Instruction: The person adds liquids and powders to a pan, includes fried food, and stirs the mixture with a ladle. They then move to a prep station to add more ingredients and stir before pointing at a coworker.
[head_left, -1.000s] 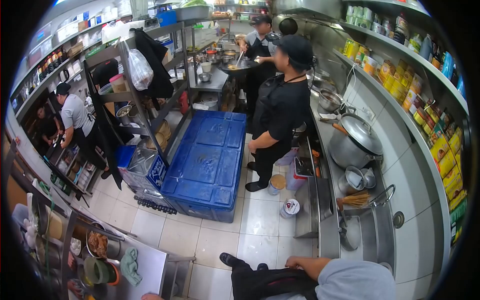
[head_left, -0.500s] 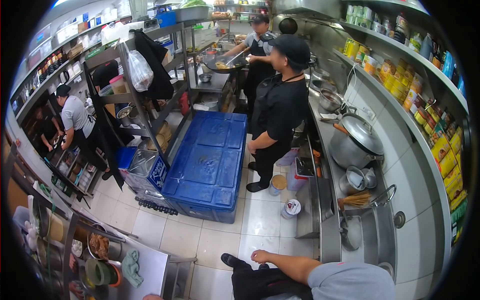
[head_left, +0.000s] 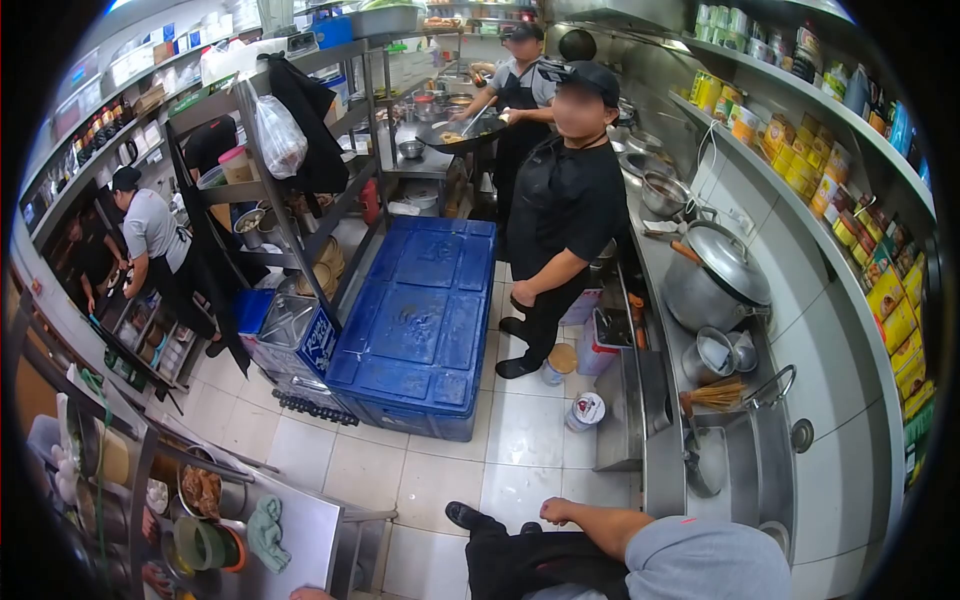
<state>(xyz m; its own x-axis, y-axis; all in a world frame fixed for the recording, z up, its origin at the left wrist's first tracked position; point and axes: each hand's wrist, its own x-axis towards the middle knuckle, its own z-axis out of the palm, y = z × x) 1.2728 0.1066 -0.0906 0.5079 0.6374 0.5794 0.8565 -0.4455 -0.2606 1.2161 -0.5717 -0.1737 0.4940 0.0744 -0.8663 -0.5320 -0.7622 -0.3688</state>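
Note:
My right hand (head_left: 556, 511) hangs in front of my dark trousers, above the tiled floor. Its fingers are curled in, and nothing shows in them. Only a sliver of my left hand (head_left: 310, 594) appears at the bottom edge, beside the metal worktable (head_left: 305, 540); its fingers are hidden. A green cloth (head_left: 267, 533) lies crumpled on that table, nearest to my left hand. Behind it stand a pot of brown meat (head_left: 201, 490) and a green container (head_left: 203, 545).
A large blue chest (head_left: 415, 310) fills the middle. A person in black (head_left: 555, 215) stands beside it; another holds a wok (head_left: 460, 135) behind. Right are a lidded pot (head_left: 715, 270), a sink (head_left: 765, 470) and a shelf of cans. Two tubs (head_left: 585, 410) stand on the floor.
My right hand has moved a little to the right. The person in black has turned toward me and shifted their feet and arm. The wok behind has moved right and tilted.

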